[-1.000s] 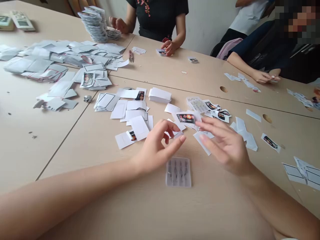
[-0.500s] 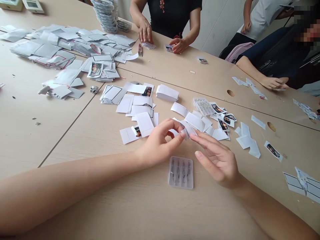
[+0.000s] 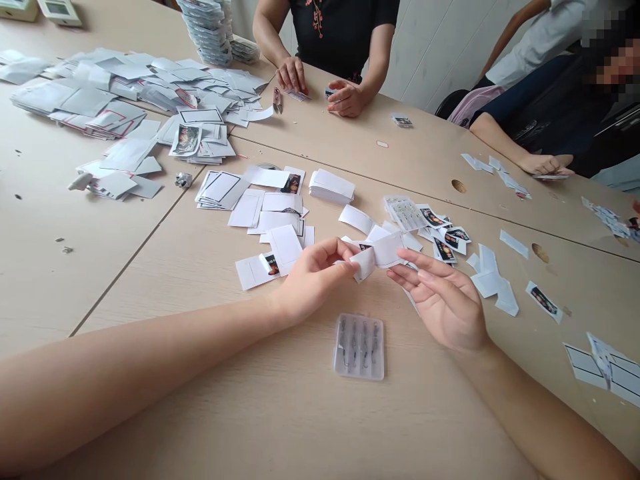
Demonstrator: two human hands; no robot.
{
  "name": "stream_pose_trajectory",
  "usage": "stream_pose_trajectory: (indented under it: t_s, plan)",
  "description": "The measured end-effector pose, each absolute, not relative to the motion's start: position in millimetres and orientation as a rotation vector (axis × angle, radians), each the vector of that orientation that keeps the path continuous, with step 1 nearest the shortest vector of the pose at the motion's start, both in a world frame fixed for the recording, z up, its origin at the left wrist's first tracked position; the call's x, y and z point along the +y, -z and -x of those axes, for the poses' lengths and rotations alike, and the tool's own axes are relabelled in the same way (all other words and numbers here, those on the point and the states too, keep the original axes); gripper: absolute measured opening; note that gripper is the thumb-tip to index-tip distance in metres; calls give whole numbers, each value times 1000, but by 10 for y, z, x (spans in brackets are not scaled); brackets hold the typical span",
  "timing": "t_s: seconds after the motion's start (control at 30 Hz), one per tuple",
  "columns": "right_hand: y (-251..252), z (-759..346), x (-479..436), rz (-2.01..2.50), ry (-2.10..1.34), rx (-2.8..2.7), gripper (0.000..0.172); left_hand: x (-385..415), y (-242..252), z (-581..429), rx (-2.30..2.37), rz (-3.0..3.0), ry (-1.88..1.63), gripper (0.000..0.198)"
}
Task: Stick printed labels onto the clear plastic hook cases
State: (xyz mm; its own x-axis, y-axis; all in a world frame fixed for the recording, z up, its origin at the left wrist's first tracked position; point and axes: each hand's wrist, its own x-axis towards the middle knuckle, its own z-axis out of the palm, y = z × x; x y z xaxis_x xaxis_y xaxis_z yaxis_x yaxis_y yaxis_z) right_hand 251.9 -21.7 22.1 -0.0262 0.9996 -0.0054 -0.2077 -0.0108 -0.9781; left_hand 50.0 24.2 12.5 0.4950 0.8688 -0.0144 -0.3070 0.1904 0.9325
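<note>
A white-backed sticker label (image 3: 387, 252) is stretched between my hands, with a curled flap at its left end and a bit of dark print showing. My left hand (image 3: 317, 270) pinches that left end between thumb and fingers. At the other end, my right hand (image 3: 447, 303) grips the label between its fingers, thumb held off. Below them on the table lies a closed clear plastic box (image 3: 359, 347) with dark hooked metal pieces in its slots. Loose labels (image 3: 285, 248) lie left of my hands, and printed labels (image 3: 444, 250) lie beyond my right hand.
Another clear box (image 3: 405, 212) lies among the labels beyond my hands. A stack of white cards (image 3: 331, 187) stands near it. A large heap of white packets (image 3: 95, 100) covers the far left. Across the table a person's hands (image 3: 345, 99) handle small cards; another person sits at right.
My right hand has closed on the label's right end, and the label is now spread out flatter between both hands. The view has shifted slightly.
</note>
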Motion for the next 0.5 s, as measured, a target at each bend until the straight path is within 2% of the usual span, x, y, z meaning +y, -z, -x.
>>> stream_pose_trajectory:
  t_s: [0.5]
  plan:
    - [-169,-2625,-66,1078,-1275,-918,24,293,-68,-522,536,-788,-879,15]
